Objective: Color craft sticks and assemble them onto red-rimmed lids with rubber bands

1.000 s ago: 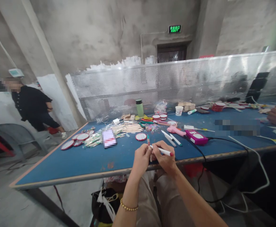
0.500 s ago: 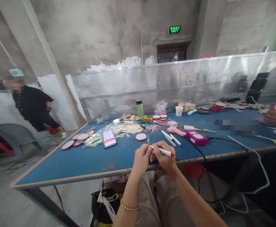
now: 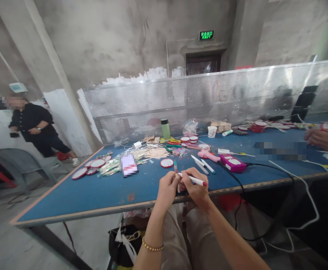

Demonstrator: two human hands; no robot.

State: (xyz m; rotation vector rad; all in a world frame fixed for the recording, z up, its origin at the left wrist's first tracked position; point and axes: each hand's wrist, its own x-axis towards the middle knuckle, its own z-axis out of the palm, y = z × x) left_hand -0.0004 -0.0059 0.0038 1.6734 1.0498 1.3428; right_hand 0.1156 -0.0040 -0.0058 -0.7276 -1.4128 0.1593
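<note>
My left hand (image 3: 167, 186) pinches a flat wooden craft stick (image 3: 175, 167) upright near the table's front edge. The stick's top end is coloured green, with red below. In my right hand (image 3: 197, 190) is a white marker pen (image 3: 195, 180) with a red back end, its tip against or very near the stick; the fingers hide the exact contact. Just beyond my hands lie a round white disc (image 3: 167, 163) with a red rim and several white markers (image 3: 200, 165), one showing a green end.
The blue table (image 3: 96, 195) carries a phone (image 3: 129, 165), loose craft sticks (image 3: 157, 152), a green bottle (image 3: 165, 129), a paper cup (image 3: 212, 131), a pink glue gun (image 3: 208, 155) and a corded purple box (image 3: 232, 164). Another person's hand (image 3: 323, 138) is at right. Someone in black (image 3: 37, 123) stands left.
My hands stay nearly still around the stick and marker. The person at left has brought their arms forward, and the co-worker's hand at right has moved slightly left.
</note>
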